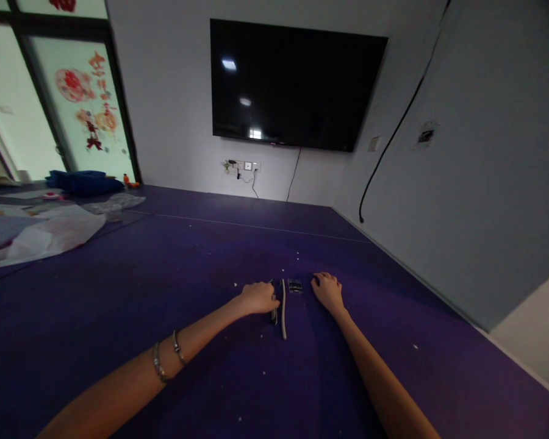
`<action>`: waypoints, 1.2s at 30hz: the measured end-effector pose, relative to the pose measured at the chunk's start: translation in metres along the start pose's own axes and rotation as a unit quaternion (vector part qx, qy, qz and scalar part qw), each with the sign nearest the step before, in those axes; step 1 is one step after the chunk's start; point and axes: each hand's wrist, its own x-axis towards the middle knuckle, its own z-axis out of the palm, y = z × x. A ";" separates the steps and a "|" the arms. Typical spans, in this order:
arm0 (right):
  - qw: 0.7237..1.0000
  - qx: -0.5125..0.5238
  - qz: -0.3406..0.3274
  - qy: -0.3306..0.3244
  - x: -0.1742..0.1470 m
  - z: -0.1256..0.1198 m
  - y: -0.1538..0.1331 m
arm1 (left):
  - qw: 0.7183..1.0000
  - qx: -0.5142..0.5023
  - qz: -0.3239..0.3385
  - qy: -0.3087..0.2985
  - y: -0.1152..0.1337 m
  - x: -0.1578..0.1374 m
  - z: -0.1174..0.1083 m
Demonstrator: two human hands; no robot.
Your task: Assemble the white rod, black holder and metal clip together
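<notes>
I read the fingers of the left hand (258, 297) as clamped on a slim dark item (274, 316), its lower end projecting toward the operator's side. The fingers cover its middle, so I cannot identify it. The item's long axis runs roughly away from the body.

A pale grey strip (283, 311) lies just to the right of these fingers, its long axis nearly parallel to the held item. Its near end extends closer to the body than the fingers do. The left hand is the nearer of the two; I see a narrow gap between fingers and strip.

To the right of the strip's far end I locate a small dark rectangular piece (295, 286), lying flat. It sits between the strip and the right hand (328, 290). I see the right fingers loosely curled and slightly apart on the purple surface (238, 378), with nothing visible in their grip.

Farther out, I note white scraps on the surface, a plastic sheet (68, 228) at far left, and a wall-mounted screen (293, 91) ahead.
</notes>
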 end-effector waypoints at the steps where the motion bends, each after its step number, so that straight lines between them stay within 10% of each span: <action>1: 1.000 -0.002 -0.001 0.000 0.000 0.000 0.000 | 1.000 0.005 -0.001 0.014 0.000 0.000 0.004; 11: 1.000 -0.009 -0.012 0.004 -0.001 0.002 0.002 | 0.999 0.021 -0.018 0.035 0.008 0.003 0.030; 28: 0.982 0.187 0.006 -0.016 0.003 -0.024 -0.008 | 0.991 -0.049 -0.044 0.117 -0.014 -0.020 0.011; 34: 0.922 0.382 -0.011 -0.067 -0.019 -0.042 -0.053 | 0.988 -0.050 -0.021 0.146 -0.001 -0.023 0.002; 36: 0.812 0.566 0.053 -0.131 -0.034 -0.047 -0.067 | 0.988 -0.038 -0.012 0.148 0.007 -0.024 0.002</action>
